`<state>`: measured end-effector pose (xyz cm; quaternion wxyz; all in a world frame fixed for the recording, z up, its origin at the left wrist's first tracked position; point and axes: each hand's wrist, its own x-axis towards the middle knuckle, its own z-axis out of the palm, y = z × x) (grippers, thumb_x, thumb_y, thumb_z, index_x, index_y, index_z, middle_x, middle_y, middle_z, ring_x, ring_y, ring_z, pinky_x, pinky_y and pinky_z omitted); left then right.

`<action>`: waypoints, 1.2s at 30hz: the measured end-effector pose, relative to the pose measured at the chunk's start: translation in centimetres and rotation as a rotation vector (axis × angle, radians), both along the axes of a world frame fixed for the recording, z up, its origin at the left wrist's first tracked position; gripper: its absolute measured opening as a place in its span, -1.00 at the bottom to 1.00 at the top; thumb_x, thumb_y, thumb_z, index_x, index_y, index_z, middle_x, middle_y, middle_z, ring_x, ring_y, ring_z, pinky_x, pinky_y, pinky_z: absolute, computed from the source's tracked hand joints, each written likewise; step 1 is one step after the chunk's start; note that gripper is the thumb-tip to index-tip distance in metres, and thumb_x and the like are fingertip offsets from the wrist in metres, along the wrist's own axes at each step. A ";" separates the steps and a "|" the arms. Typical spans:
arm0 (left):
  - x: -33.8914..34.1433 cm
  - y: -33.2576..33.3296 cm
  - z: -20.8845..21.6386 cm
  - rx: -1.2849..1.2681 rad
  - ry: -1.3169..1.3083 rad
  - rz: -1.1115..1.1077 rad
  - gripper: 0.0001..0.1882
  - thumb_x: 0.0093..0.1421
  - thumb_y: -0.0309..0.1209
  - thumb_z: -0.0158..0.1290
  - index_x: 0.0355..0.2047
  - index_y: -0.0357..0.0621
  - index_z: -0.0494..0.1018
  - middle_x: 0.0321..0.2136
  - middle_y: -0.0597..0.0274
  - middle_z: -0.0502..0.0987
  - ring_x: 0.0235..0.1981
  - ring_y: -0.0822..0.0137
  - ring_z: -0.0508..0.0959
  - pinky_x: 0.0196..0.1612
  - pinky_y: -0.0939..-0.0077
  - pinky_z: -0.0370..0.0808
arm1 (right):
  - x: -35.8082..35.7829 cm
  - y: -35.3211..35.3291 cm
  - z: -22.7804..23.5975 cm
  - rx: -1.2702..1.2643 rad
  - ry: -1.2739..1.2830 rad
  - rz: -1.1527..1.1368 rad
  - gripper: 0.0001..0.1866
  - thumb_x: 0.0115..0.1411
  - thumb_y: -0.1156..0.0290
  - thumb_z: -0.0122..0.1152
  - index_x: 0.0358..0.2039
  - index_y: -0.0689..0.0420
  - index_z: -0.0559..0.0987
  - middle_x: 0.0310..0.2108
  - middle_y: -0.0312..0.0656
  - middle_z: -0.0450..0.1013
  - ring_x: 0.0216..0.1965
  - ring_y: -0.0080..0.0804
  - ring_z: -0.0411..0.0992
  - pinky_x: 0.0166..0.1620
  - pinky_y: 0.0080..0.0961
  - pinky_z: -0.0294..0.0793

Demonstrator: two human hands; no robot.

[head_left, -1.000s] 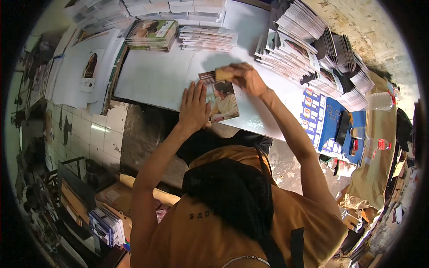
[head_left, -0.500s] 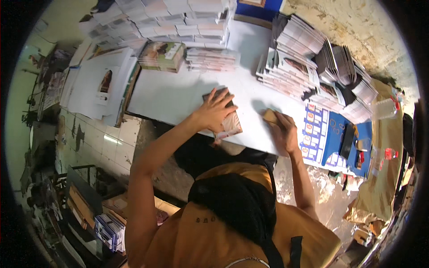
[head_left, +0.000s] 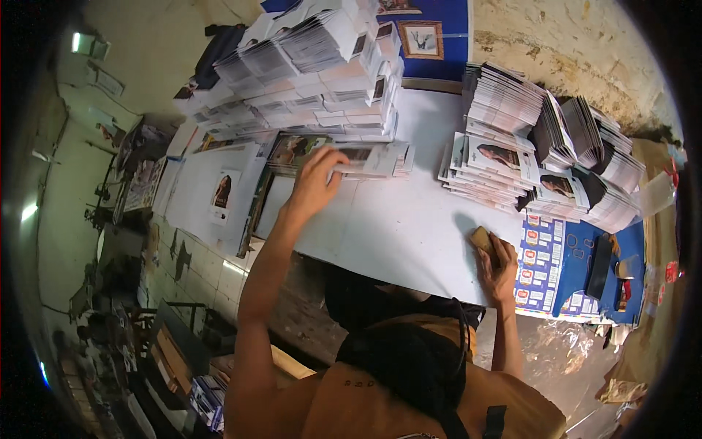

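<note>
My left hand [head_left: 316,184] is stretched to the far side of the white table [head_left: 387,234]. Its fingers are bent around the left end of a folded printed leaflet [head_left: 360,156], which lies over a low pile of similar leaflets [head_left: 402,159]. Near the table's front right, my right hand [head_left: 500,267] grips a small tan block [head_left: 481,238] between thumb and fingers. Whether the block is wood or another material, I cannot tell.
Tall stacks of printed sheets [head_left: 314,91] stand at the back left, and a green-brown picture pile [head_left: 296,148] sits beside my left hand. Folded leaflets [head_left: 488,164] are heaped at the right. A blue mat [head_left: 581,256] with rubber bands and a black strip lies beyond my right hand.
My left hand has gone from flat on a leaflet near the front edge to the far pile, now gripping a leaflet there. My right hand keeps the block. The view has shifted.
</note>
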<state>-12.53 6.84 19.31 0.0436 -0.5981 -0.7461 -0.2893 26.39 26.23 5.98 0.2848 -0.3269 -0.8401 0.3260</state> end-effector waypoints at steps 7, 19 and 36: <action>-3.8 4.0 -13.4 -0.106 0.245 0.109 -0.58 0.01 -0.58 0.05 -0.07 -0.12 0.55 -0.05 0.04 0.52 0.03 -0.03 0.51 0.12 0.08 0.40 | -0.6 0.5 -1.2 0.075 0.058 0.019 -0.50 0.18 0.37 0.35 0.13 0.19 0.55 -0.10 0.03 0.52 -0.12 -0.04 0.47 0.01 -0.24 0.45; -1.0 3.3 -12.0 -0.196 0.280 0.257 -0.05 0.04 -0.44 0.07 0.44 -0.35 -0.06 0.47 -0.09 -0.07 0.50 -0.06 -0.07 0.45 -0.22 -0.19 | 0.0 0.7 -1.5 0.035 0.071 0.028 -0.50 0.15 0.41 0.37 0.12 0.19 0.56 -0.10 0.02 0.53 -0.06 -0.05 0.46 0.03 -0.20 0.43; -6.2 -25.3 -8.3 0.366 0.274 0.929 -0.61 0.22 -0.31 0.19 -0.01 -0.23 0.43 0.01 -0.12 0.51 0.08 -0.17 0.45 0.18 0.02 0.33 | -0.2 0.7 -4.7 0.297 0.028 -0.036 -0.19 0.08 0.24 0.47 0.30 0.24 0.35 0.25 0.18 0.26 0.26 0.19 0.24 0.30 0.02 0.20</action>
